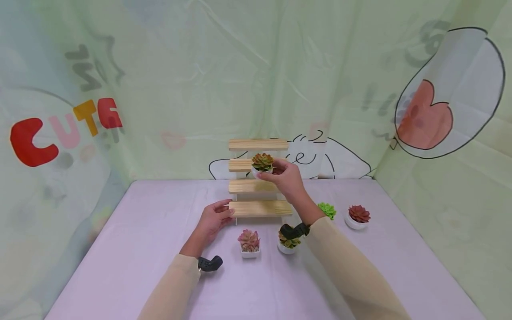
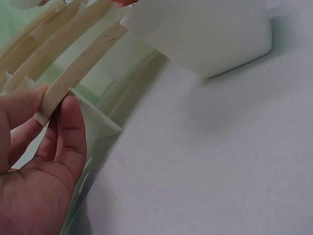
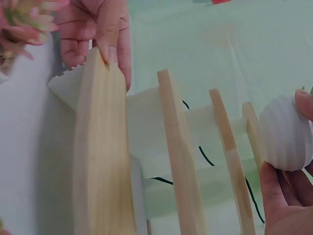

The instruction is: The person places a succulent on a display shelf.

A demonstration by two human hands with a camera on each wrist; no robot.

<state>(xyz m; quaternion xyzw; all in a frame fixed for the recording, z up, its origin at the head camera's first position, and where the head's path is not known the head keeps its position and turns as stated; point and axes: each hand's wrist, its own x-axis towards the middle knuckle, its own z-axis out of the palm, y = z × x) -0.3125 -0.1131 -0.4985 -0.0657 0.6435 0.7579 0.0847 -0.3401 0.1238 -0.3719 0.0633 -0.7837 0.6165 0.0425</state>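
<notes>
A tiered wooden stand (image 1: pixel 260 209) with several slats on white side supports stands at the back of the table. My left hand (image 1: pixel 214 220) pinches the left end of its lowest slat (image 2: pixel 73 73) between thumb and fingers. My right hand (image 1: pixel 289 178) grips a potted succulent (image 1: pixel 262 163), green with reddish tips, by its round white ribbed pot (image 3: pixel 283 134). In the head view that pot overlaps the second slat from the top; the right wrist view shows it close to the upper slats.
A pink succulent (image 1: pixel 249 242) in a square white pot stands in front of the stand. Beside it, a green-brown succulent (image 1: pixel 289 246) is partly hidden by the right wrist strap. Bright green (image 1: pixel 328 210) and dark red (image 1: pixel 358 215) succulents stand to the right. A printed curtain (image 1: pixel 200 89) hangs behind.
</notes>
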